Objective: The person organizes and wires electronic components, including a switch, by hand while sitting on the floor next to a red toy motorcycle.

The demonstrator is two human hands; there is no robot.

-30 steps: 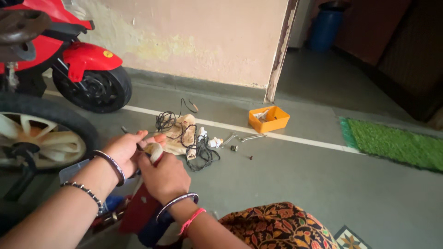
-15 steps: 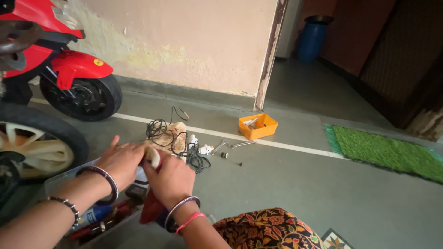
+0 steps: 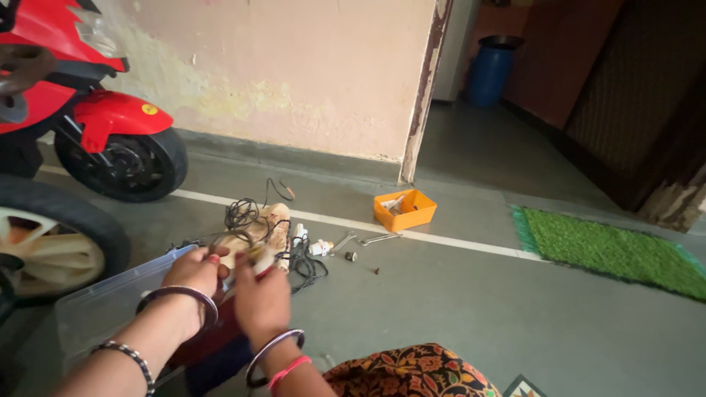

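My left hand [image 3: 193, 272] and my right hand [image 3: 262, 294] meet low in the frame, both closed around a small pale object [image 3: 248, 259] held between them; it is blurred and I cannot tell what it is. Both wrists wear bangles. Just beyond the hands lies a tangle of black wires [image 3: 246, 220] on a beige piece [image 3: 273, 223], with a small white part [image 3: 299, 234] beside it. Under my hands sits a clear plastic box [image 3: 110, 301] with red and blue items inside.
A red toy motorbike [image 3: 95, 110] stands at the far left, with a big wheel [image 3: 51, 246] nearer. An orange tray [image 3: 404, 209], two spanners [image 3: 364, 240] and small bolts lie on the grey floor. A green mat [image 3: 610, 250] and blue barrel [image 3: 489, 73] sit right.
The view has shifted right and slightly back. My hands stay together on the small object, drawn a little lower and closer to my body, fingers more closed.
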